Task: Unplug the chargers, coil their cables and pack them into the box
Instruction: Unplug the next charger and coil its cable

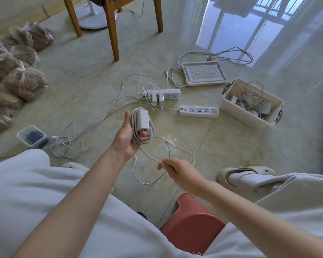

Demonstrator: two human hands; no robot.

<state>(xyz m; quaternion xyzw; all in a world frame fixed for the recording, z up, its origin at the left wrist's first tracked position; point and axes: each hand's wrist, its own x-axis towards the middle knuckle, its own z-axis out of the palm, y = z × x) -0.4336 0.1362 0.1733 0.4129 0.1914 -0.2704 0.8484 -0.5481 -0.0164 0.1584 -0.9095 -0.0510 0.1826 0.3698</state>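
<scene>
My left hand point(126, 135) grips a white charger point(143, 119) with its cable wound in loops around it. My right hand point(177, 169) pinches the loose end of that cable point(147, 180), which trails in a loop over the floor between my knees. Two more white chargers point(158, 98) sit plugged into the far power strip point(161, 94). A second power strip point(199, 110) lies nearer, with nothing plugged in. The open cream box point(229, 106) at the right holds several chargers and tangled cables. Its lid point(204, 73) lies upside down behind it.
Wooden chair legs point(113, 34) and a white fan base point(94, 21) stand at the back. Plastic bags point(17, 71) line the left side. A small clear container point(33, 136) sits near my left knee, with loose cables beside it. I sit on a red stool point(192, 220).
</scene>
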